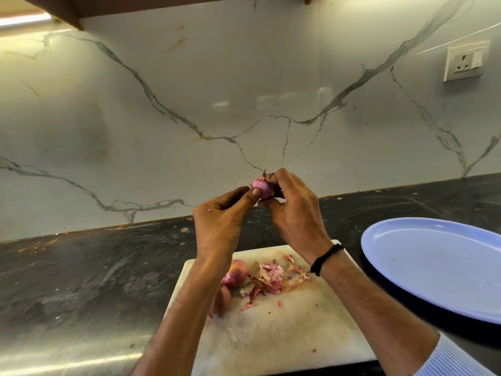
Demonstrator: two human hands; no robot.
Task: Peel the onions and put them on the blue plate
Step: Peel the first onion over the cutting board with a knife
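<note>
A small red onion (pixel 262 188) is held up in the air above the counter between both hands. My left hand (pixel 221 223) pinches its near side with thumb and fingers. My right hand (pixel 294 210) curls round its far side and top, where a bit of dry skin sticks up. Two more red onions, one (pixel 236 273) and another (pixel 222 298), lie on the white cutting board (pixel 284 335), partly hidden by my left forearm. Loose onion skins (pixel 269 278) are scattered on the board. The blue plate (pixel 439 264) sits at the right with nothing on it.
The dark stone counter (pixel 81 280) runs left and right, backed by a white marble wall. A wall socket (pixel 465 63) is at the upper right. Crumbs and skin bits lie along the counter's back edge.
</note>
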